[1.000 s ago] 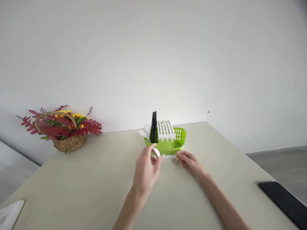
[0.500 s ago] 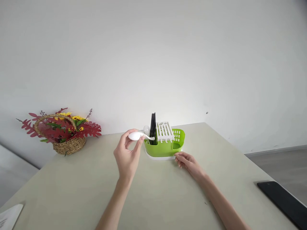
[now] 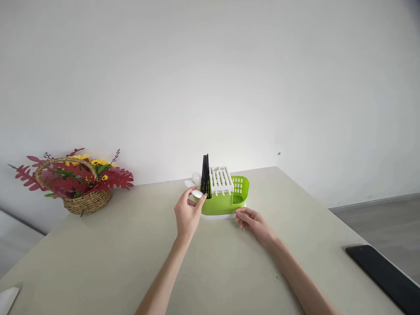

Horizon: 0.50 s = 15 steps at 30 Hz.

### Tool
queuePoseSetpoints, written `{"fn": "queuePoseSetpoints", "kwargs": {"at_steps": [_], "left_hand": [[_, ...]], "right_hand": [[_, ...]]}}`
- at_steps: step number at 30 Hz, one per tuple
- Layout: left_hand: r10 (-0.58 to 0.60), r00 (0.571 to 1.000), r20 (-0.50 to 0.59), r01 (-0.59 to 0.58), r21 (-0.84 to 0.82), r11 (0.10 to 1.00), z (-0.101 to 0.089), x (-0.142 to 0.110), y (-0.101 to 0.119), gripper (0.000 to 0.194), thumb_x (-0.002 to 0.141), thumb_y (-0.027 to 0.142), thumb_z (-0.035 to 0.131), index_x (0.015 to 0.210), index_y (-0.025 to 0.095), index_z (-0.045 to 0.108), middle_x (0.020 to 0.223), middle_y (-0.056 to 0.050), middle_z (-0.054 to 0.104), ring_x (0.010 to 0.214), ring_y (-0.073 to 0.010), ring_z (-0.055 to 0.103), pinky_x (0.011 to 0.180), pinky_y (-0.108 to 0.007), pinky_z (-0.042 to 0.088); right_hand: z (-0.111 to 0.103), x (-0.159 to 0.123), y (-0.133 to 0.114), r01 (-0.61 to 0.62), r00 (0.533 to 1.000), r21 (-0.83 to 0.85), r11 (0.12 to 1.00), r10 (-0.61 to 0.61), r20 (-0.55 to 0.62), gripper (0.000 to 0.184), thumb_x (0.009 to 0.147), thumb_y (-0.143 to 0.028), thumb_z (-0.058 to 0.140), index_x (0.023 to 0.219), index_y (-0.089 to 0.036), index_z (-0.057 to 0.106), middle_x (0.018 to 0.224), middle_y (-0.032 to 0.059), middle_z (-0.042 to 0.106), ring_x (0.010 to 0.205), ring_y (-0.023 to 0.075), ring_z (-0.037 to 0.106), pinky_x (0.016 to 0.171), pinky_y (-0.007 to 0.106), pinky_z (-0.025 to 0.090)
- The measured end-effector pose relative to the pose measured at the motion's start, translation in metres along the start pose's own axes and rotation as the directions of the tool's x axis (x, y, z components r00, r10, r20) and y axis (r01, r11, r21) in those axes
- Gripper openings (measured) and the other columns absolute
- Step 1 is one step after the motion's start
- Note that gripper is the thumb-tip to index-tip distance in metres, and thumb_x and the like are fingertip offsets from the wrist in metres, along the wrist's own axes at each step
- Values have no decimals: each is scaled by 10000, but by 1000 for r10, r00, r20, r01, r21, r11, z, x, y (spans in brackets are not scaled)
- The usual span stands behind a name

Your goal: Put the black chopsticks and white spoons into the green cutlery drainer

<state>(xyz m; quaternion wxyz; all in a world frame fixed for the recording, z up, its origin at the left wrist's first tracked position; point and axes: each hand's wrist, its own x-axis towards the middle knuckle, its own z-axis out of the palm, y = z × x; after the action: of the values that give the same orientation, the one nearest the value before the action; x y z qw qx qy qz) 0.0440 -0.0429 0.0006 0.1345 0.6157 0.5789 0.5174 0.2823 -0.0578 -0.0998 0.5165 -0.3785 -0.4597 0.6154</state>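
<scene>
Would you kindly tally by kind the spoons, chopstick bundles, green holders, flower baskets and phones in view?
White spoons: 3
Black chopstick bundle: 1 (sticks too close to count)
Green holder: 1
Flower basket: 1
Black phone: 1
Total: 7

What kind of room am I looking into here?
Hard to say for sure; perhaps a plain room at home or in an office: a pale table against a bare wall, with a flower basket and a phone on it.
</scene>
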Motion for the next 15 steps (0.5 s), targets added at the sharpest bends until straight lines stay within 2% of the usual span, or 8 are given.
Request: {"fn": "queuePoseSetpoints", "kwargs": {"at_steps": [4,10,15], "left_hand": [[-19,1000,24,20,-29,999,1,1,-5,463,840,537,752,1196,245,720,629,49,636,525,-147,582,639,-273,475],[27,1000,-12,-27,-35,999,-2,1,-9,448,875,541,713,1193,225,705,967,-41,748,512,-103,534,586,-265,461],[-28,1000,-7,27,-159,987,-8,-2,-6,452,873,534,728,1200,225,683,1035,-52,728,502,-76,500,543,-250,447]], "right_hand": [[0,0,0,4,1000,-3,1000,-4,-3,418,820,-584,810,972,-199,752,846,25,707,682,137,578,660,283,468],[-1,-1,2,2,1000,-18,1000,-2,-9,433,825,-594,801,985,-194,752,868,30,706,702,141,577,670,280,472],[-1,-1,2,-1,1000,-25,1000,0,-20,444,816,-599,806,983,-190,750,869,34,706,695,141,577,662,279,477]]}}
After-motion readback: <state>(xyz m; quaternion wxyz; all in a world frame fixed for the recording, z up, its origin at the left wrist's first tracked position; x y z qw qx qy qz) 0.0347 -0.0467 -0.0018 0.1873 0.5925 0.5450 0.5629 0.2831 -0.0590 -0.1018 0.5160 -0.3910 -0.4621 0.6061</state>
